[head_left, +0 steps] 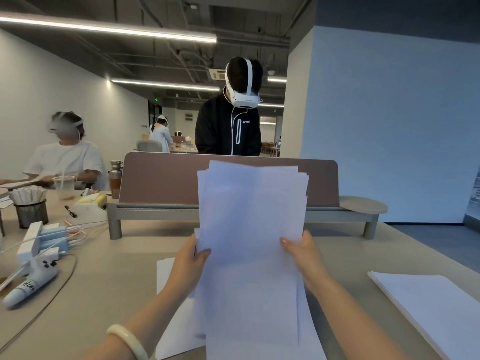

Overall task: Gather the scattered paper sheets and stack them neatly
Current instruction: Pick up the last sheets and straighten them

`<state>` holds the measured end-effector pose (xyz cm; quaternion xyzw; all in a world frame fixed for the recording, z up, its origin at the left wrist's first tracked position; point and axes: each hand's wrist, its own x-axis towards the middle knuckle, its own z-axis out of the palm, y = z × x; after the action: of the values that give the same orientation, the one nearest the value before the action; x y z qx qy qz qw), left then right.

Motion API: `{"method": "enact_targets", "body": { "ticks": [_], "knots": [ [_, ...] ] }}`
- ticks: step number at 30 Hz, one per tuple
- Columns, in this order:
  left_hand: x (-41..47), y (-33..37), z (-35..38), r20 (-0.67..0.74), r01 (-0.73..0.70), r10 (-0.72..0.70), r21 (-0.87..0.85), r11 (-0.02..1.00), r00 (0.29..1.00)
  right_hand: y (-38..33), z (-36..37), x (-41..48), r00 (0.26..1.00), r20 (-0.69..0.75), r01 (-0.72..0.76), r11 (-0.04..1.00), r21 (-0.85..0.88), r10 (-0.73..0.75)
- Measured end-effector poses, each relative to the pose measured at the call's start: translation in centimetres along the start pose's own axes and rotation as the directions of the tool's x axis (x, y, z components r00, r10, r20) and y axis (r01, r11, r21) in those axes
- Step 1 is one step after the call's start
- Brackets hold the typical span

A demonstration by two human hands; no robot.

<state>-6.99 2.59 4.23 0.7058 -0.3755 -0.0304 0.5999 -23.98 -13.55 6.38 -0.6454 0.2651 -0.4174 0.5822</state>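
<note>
While the left hand [192, 258] and the right hand [304, 253] pinch the side edges of the uneven bundle of sheets [250, 229], it stands upright above the desk [104, 281]. One sheet [166, 271] lies flat underneath. Because the edges are not level, loose sheets may slip out when the bundle is tapped.

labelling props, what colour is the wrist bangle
Pale creamy white bangle, best in the head view.
</note>
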Motion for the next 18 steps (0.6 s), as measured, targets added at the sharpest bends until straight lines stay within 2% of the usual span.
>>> {"method": "enact_targets", "body": {
  "ticks": [3, 5, 7, 11, 14, 18],
  "knots": [
    [1.5, 3.5, -1.0, -0.079, -0.146, 0.148, 0.021, 0.989, 0.986, -3.4, 0.2, 0.6, 0.991, -0.025, 0.127, 0.992, -0.020, -0.128],
    [2.4, 5.7, -1.8, -0.056, -0.221, 0.219, -0.045, 0.974, 0.974, -5.3, 0.1, 1.0, 0.984, -0.037, 0.176, 0.984, 0.002, -0.176],
    [2.7, 6.6, -2.1, 0.003, -0.230, 0.232, -0.112, 0.967, 0.973, -6.0, 0.2, 1.1, 0.981, -0.011, 0.191, 0.981, 0.029, -0.191],
    [1.2, 3.0, -0.8, 0.069, -0.074, 0.082, -0.103, 0.992, 0.994, -2.7, 0.2, 0.4, 0.997, 0.059, 0.057, 0.997, -0.050, -0.054],
    [-0.9, -0.3, 0.6, 0.105, 0.068, -0.061, -0.065, 0.996, 0.993, 0.9, 0.2, -0.3, 0.995, 0.019, -0.094, 0.993, -0.068, 0.096],
    [-0.7, -0.1, 1.6, 0.047, 0.144, -0.145, 0.021, 0.989, 0.988, 0.8, 0.8, 0.0, 0.994, -0.068, -0.089, 0.993, -0.073, 0.084]
  ]
}}
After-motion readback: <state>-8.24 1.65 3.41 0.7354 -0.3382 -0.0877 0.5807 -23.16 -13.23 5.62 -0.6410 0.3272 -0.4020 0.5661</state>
